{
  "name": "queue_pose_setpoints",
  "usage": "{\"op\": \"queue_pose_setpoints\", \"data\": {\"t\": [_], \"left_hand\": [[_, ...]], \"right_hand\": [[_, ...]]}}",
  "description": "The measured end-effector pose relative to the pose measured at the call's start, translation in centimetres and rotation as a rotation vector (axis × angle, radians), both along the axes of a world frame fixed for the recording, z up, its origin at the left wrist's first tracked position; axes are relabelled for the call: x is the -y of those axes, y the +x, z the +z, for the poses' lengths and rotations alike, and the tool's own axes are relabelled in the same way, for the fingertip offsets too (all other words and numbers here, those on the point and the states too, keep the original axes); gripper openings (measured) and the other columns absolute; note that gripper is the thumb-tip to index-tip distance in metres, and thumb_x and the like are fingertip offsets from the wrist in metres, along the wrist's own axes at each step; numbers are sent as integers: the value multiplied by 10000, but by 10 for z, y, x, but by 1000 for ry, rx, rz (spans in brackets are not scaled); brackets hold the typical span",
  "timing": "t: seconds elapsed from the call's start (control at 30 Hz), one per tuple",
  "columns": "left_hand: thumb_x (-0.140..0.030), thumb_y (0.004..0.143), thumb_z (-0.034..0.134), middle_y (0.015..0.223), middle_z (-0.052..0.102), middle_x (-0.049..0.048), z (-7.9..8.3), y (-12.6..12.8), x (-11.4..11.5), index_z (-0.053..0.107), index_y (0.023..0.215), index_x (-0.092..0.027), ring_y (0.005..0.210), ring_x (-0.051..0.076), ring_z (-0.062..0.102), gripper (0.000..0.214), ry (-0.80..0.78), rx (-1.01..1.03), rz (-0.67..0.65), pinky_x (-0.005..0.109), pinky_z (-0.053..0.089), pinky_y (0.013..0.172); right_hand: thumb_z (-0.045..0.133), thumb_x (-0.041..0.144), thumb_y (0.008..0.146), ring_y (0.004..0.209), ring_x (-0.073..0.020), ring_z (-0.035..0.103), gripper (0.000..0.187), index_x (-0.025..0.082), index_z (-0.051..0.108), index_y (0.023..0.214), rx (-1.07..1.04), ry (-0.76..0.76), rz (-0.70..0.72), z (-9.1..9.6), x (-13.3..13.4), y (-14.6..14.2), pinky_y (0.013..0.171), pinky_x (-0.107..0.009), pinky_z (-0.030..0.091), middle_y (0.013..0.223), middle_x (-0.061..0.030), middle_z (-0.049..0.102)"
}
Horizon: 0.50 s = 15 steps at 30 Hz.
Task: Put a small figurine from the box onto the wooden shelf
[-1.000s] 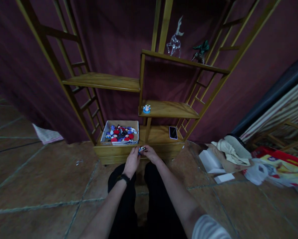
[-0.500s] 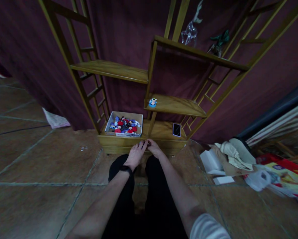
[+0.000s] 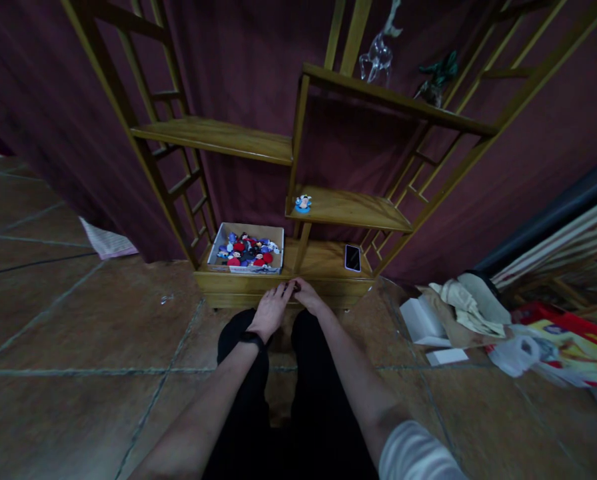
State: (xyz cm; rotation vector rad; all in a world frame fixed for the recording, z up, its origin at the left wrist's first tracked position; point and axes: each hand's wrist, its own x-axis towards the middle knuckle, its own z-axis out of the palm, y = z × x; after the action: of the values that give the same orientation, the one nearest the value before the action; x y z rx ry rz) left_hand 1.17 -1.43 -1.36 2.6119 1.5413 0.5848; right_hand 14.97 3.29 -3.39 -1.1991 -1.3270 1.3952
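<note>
My left hand [image 3: 272, 308] and my right hand [image 3: 309, 295] meet fingertip to fingertip at the front edge of the wooden shelf unit's bottom board [image 3: 323, 261]. Their fingers are pinched together around a small dark piece that I cannot make out. Just behind and to the left stands an open cardboard box [image 3: 246, 249] filled with several small red, blue and black figurines. One small blue figurine [image 3: 303, 203] stands alone on the middle shelf above my hands. A watch sits on my left wrist.
A phone [image 3: 352, 257] lies on the bottom board to the right. A glass animal [image 3: 377, 56] and a dark green ornament [image 3: 438, 73] stand on the top shelf. White boxes, cloth and colourful packaging [image 3: 478, 320] lie on the tiled floor at right; a paper [image 3: 107, 242] lies left.
The small blue-and-white piece seen between my fingers a second ago is now hidden by them. The view shifted closer to the shelf; my hands stay together at its front edge.
</note>
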Motion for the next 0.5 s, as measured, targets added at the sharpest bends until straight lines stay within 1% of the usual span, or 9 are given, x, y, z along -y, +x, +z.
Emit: {"op": "queue_pose_setpoints", "data": {"t": [0.13,0.27,0.37,0.43,0.5], "left_hand": [[-62,762,396,1177,483,104,-2,-3,-4,268,1350,-222,1029,203,511,623,-98,255,2,335,392,891],[-100,766,427,1224,461,117,-8,-2,-10,291,1334,-197,1054,213,518,592,-107,483,36,352,402,907],[-142,754,476,1198,501,118,-12,0,-16,377,1275,-179,1074,220,515,531,-97,606,92,365,400,919],[-190,748,509,1133,555,114,-14,0,-19,446,1210,-168,1017,217,553,467,-118,665,126,362,426,882],[-246,742,536,1053,604,105,-15,0,-22,487,1161,-162,897,206,603,430,-166,706,152,351,458,816]], "right_hand": [[660,227,570,735,-131,529,306,170,589,862,-33,-22,16,4,1,-1,732,-257,408,770,21,603],[677,270,581,737,-134,542,293,170,616,850,-61,-6,28,0,-1,-1,738,-263,411,787,10,626],[673,289,594,741,-140,553,272,171,637,837,-93,17,25,-2,-2,0,744,-272,416,793,5,637],[676,311,596,745,-147,562,279,170,649,835,-119,17,16,-1,-2,1,741,-279,422,798,-2,645],[679,347,600,736,-153,571,289,169,660,827,-140,6,16,1,-1,1,728,-283,428,789,-6,650]]}}
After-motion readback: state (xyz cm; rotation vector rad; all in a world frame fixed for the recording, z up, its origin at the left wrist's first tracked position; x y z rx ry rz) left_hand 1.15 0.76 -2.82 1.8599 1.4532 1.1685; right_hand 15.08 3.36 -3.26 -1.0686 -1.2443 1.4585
